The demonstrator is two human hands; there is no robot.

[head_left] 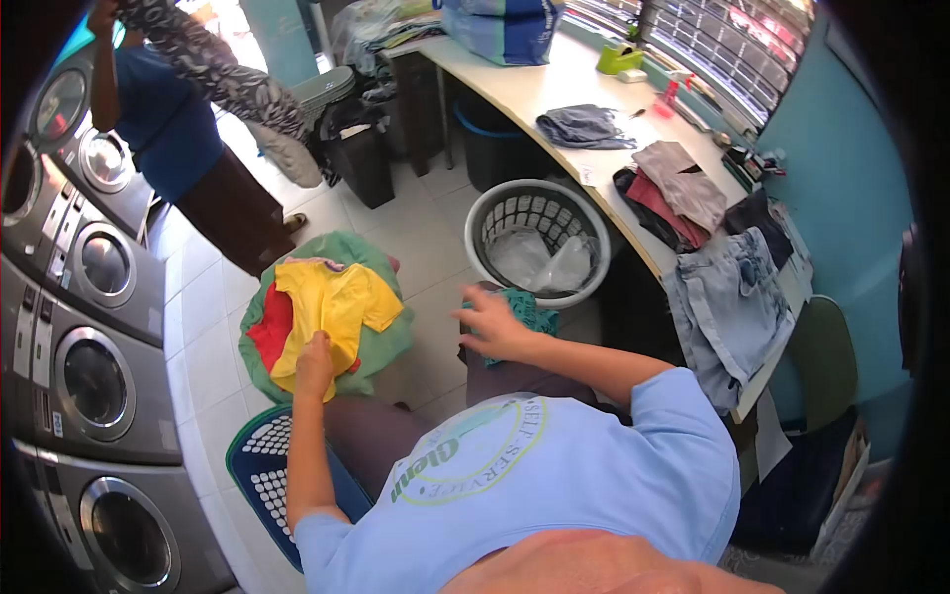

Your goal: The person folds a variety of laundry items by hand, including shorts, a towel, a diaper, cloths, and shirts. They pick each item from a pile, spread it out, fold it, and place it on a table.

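A yellow T-shirt (336,297) lies spread over a pile of laundry in a green cloth bundle (388,342). My left hand (315,364) is closed on the shirt's near edge, fingers pinched round the fabric. Beside the shirt a red garment (267,332) shows at the left of the bundle. My right hand (495,322) is held above my lap with its fingers apart and nothing in them. Just behind it, a teal knotted or textured cloth (531,315) rests on my leg, partly covered by the hand.
A grey laundry basket (478,246) with clear plastic bags stands ahead; a blue basket (259,485) is at my left. Folded clothes and jeans (732,302) lie on the table (505,94). Another person (183,139) handles patterned fabric near the stacked machines (99,381).
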